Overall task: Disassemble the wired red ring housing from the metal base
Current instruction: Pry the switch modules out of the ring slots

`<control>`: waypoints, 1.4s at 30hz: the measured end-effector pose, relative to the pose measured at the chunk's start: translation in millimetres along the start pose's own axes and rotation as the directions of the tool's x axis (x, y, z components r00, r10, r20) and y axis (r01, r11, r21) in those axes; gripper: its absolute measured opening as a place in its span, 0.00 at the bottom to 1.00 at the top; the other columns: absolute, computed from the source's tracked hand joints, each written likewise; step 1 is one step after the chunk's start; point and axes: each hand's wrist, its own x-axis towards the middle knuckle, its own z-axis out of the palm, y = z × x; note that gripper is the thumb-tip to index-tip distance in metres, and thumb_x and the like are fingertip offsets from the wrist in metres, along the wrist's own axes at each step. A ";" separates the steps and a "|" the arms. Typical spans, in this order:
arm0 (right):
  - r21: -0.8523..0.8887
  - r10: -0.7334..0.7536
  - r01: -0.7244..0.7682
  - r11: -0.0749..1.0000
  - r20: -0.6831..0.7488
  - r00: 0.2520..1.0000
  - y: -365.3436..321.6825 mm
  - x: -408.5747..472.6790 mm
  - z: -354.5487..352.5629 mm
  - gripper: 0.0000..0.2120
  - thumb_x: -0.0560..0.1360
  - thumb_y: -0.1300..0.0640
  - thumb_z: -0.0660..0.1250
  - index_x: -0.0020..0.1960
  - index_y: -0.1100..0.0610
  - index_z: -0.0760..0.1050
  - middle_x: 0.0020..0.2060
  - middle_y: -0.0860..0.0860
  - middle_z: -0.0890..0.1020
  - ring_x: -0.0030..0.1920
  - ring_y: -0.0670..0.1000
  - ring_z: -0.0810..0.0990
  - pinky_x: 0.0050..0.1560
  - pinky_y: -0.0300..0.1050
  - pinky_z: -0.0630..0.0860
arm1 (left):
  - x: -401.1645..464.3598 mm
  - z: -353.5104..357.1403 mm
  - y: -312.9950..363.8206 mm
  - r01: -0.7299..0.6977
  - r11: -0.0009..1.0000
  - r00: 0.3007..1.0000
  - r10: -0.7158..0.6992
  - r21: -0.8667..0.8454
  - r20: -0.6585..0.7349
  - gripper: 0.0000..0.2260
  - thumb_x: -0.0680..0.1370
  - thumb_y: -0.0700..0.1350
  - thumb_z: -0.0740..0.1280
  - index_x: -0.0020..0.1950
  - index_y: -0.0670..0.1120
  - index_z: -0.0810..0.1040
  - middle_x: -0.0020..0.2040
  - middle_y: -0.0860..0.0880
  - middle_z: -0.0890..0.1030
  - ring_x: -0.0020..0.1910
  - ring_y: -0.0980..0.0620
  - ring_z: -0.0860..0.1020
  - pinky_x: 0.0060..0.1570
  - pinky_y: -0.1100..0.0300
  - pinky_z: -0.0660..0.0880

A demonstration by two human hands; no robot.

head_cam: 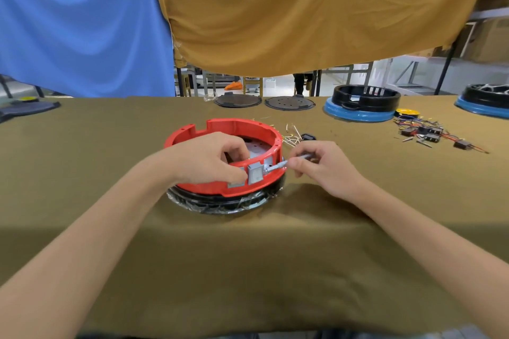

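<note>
A red ring housing sits on a black round base wrapped in clear film, in the middle of the table. Inside the ring a pale metal plate shows. My left hand grips the ring's near wall, fingers inside and thumb outside next to a grey square switch. My right hand pinches a slim grey tool whose tip touches the ring just right of that switch. Wires inside the ring are hidden by my left hand.
Loose pins and a small black part lie behind the ring. Two dark discs rest at the far edge. Black rings on blue bases stand at the back right, with a pile of wired switches in front.
</note>
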 end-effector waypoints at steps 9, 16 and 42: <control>-0.396 -0.071 0.159 0.904 0.227 0.971 -10.9 3.5 3.5 0.11 0.81 0.49 0.63 0.42 0.51 0.72 0.35 0.40 0.75 0.38 0.39 0.74 0.39 0.34 0.65 | -10.4 6.9 -6.7 -0.163 0.980 0.986 0.159 -0.114 -0.043 0.12 0.76 0.41 0.71 0.55 0.55 0.82 0.45 0.54 0.84 0.40 0.56 0.79 0.39 0.65 0.74; -0.432 -0.126 0.122 0.894 0.021 0.992 -6.4 0.3 15.1 0.17 0.78 0.43 0.65 0.58 0.52 0.65 0.50 0.47 0.74 0.42 0.41 0.75 0.42 0.40 0.70 | -13.9 14.1 -3.5 -0.187 0.982 0.974 0.186 0.001 -0.129 0.16 0.70 0.48 0.66 0.56 0.59 0.80 0.43 0.68 0.79 0.39 0.62 0.76 0.37 0.72 0.69; -0.568 -0.273 0.325 0.756 0.178 0.946 -17.2 -15.7 2.1 0.20 0.84 0.50 0.52 0.73 0.54 0.68 0.55 0.44 0.66 0.49 0.39 0.65 0.48 0.32 0.64 | -18.5 19.5 -10.9 -0.212 0.974 0.942 0.224 0.076 -0.250 0.15 0.67 0.61 0.61 0.53 0.69 0.75 0.45 0.72 0.78 0.43 0.64 0.77 0.39 0.72 0.69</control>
